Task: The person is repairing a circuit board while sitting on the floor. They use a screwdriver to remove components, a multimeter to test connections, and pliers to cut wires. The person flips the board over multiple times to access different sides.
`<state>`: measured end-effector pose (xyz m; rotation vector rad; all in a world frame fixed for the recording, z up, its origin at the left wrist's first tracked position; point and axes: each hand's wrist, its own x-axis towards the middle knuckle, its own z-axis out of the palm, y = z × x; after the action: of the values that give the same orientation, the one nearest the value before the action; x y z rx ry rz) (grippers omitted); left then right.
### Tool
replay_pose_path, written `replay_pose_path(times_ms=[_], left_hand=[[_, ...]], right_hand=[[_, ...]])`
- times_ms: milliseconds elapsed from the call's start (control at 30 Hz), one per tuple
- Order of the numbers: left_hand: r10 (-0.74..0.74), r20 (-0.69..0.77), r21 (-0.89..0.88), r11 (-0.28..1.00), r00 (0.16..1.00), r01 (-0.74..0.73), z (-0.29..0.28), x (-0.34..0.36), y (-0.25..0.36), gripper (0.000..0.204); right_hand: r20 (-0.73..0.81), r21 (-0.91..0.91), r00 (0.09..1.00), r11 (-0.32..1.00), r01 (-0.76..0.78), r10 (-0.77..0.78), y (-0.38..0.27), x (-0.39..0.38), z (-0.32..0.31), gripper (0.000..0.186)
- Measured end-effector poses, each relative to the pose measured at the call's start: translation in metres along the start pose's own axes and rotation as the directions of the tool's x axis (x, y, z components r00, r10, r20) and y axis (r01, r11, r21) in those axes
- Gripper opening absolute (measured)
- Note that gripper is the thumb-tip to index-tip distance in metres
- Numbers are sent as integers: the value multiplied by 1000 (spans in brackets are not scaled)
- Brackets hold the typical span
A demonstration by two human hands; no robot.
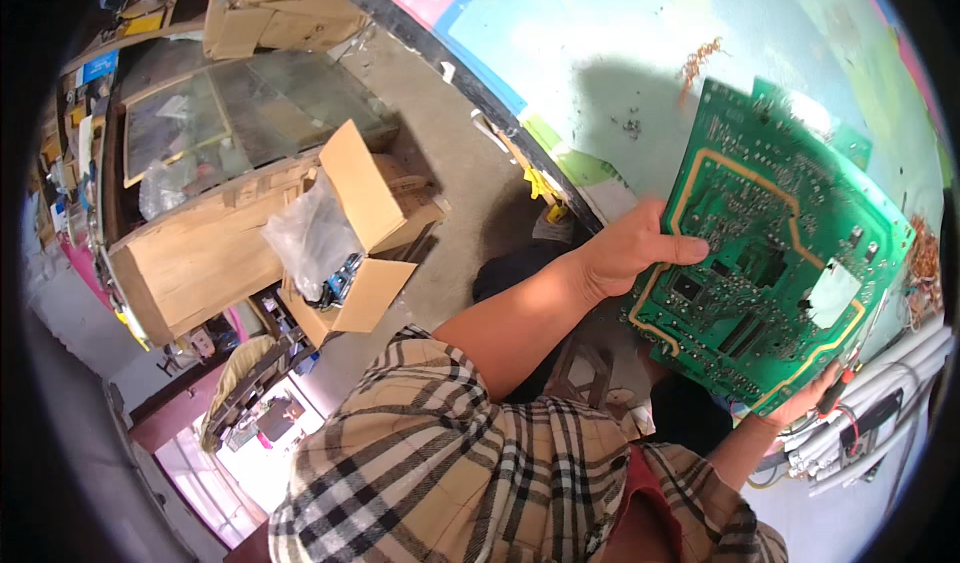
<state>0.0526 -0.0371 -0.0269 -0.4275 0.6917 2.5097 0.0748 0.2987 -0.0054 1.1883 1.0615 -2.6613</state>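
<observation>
A large green circuit board (735,228) with tan border lines, small chips and a pale cut-out is held up, tilted, over the table's near edge. My left hand (640,248) grips its left edge, thumb flat on the face and the other fingers hidden behind. At the lower right corner, my right hand (800,398) is closed around the board's edge, partly covered by it. Beside those fingers is a slim tool with a red-and-black handle (835,391); its exact kind, and whether the hand grips it, cannot be made out.
Copper wire scraps (700,63) lie on the pale patterned table (620,23), with more copper strands (925,263) at right. Grey-white tubes (880,388) are stacked at lower right. An open cardboard box (375,298) with plastic and blue parts stands left, beside a wood-and-glass cabinet (215,233).
</observation>
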Motion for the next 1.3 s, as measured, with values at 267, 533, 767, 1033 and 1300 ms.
replay_pose_path(times_ms=[267, 533, 767, 1033, 1300], left_hand=[[-72, -145, -484, 875, 987, -7, -20, -58, -26, 46], [34, -427, -348, 916, 904, -199, 48, -230, 93, 42], [294, -274, -317, 871, 916, -374, 72, -316, 189, 42], [405, -307, -286, 824, 861, -489, 49, -362, 276, 35], [608, -497, -208, 610, 619, -765, 34, -455, 303, 45]], right_hand=[[-55, -154, 953, 940, -303, 298, 29, -43, 41, 37], [67, -488, 699, 634, -599, 712, -42, -163, 129, 33], [98, -641, 634, 537, -549, 767, -41, -227, 262, 33], [280, -631, 603, 617, -471, 747, -3, -274, 368, 33], [291, -718, 393, 470, -513, 873, 37, -273, 443, 31]])
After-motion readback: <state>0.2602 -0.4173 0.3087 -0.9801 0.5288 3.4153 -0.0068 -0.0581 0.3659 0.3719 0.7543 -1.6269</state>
